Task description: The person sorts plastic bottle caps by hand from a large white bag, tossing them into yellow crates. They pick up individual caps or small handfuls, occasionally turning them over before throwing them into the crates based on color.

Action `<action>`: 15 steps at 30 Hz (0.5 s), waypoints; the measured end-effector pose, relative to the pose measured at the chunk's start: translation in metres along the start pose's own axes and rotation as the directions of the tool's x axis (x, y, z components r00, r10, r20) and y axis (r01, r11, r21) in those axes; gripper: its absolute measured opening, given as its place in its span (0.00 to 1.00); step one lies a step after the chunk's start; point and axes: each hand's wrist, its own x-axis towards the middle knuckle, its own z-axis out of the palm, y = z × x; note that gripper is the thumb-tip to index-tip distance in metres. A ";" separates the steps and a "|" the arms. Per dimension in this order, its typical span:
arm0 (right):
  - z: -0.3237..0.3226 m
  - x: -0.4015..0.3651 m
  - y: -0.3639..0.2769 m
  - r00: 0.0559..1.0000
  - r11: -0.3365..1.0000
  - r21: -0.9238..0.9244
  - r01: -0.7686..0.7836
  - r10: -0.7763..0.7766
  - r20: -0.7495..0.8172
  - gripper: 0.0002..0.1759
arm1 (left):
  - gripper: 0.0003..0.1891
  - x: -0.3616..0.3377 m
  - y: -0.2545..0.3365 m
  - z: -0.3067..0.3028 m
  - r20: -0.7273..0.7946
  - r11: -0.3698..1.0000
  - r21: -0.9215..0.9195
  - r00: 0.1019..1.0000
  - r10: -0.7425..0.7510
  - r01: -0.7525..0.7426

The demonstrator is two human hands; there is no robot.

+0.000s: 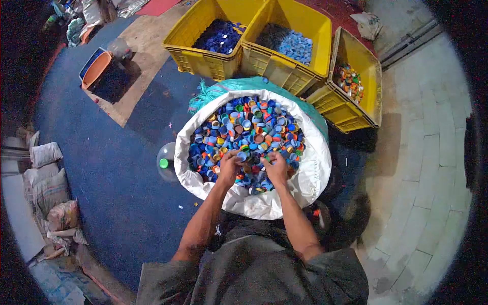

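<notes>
A white sack (310,175) with its rim rolled down is full of mixed bottle caps (244,124), mostly blue, with orange, green, yellow and brown ones among them. Over the lower middle of the heap, my left hand (230,166) is closed on a light blue cap (242,156) at its fingertips. To its right, my right hand (276,166) has its fingers pinched around a small green cap (267,159). The two hands are a short way apart, both just above the caps.
Yellow crates hold dark blue caps (218,36), light blue caps (296,47) and mixed caps (348,81) beyond the sack. A clear bottle (167,161) with a green cap touches the sack's left side. An orange-rimmed container (96,70) stands at upper left; sacks (47,154) line the left wall.
</notes>
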 end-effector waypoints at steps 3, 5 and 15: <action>0.007 0.012 -0.006 0.976 0.942 -0.262 0.209 -0.218 -0.006 0.21 | 0.11 -0.027 0.023 0.005 -0.053 0.944 -0.316 0.992 -0.117 0.094; 0.013 0.016 -0.011 0.987 0.934 -0.321 0.159 -0.161 0.021 0.22 | 0.10 -0.020 0.007 -0.025 0.030 0.914 -0.387 0.992 -0.119 0.121; 0.021 0.026 -0.007 0.992 0.920 -0.375 0.118 -0.122 0.014 0.18 | 0.07 -0.019 0.000 -0.028 -0.136 0.981 -0.180 0.985 -0.104 0.078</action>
